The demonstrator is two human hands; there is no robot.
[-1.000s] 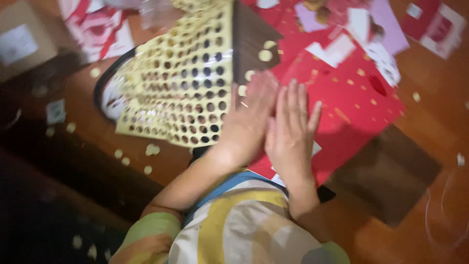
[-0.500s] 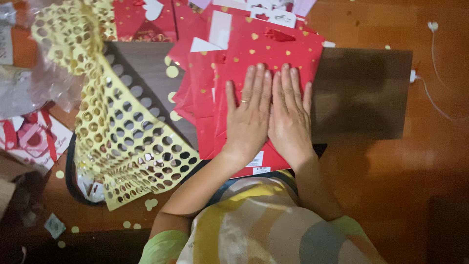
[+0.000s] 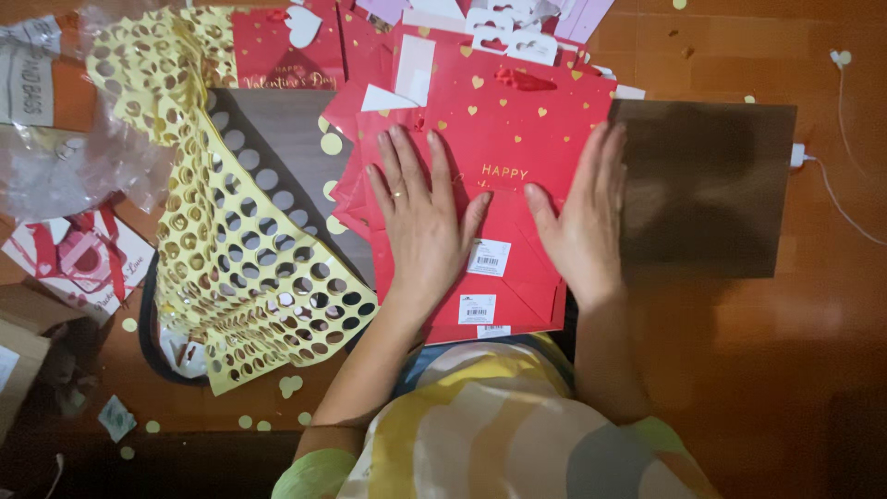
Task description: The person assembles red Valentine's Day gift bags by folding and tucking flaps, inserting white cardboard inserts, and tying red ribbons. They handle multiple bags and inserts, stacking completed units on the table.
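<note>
Left hand (image 3: 420, 217), open and flat, fingers spread, palm down on the left half of a red gift bag (image 3: 504, 139); ring on one finger. Right hand (image 3: 582, 217), likewise open and flat, pressed on the right half of the same bag, fingertips pointed to the far side, outer edge just beside a dark brown sheet (image 3: 711, 189). Nothing gripped by either hand. Red gift bag laid flat at the centre of the wooden worktop (image 3: 785, 370), dotted with small gold hearts, gold lettering between the two hands, white barcode stickers (image 3: 488, 257) near its near edge, red ribbon handle (image 3: 522, 79) at its far edge. Further red bags (image 3: 356, 171) fanned out beneath it to the left and far side. Dark brown sheet flat on the right, touching the bag's right edge. Grey board (image 3: 286, 139) to the left, partly covered by a yellow sheet punched full of round holes (image 3: 245, 268), draped and curled from far left towards the near side. Loose yellow paper circles (image 3: 331, 143) scattered on the board and worktop. Crumpled clear plastic wrap (image 3: 65, 166) at far left; white card with red ribbon (image 3: 74, 254) nearer, below it. White cable (image 3: 845, 199) at far right. Striped sleeve and garment (image 3: 499, 425) at the near edge.
</note>
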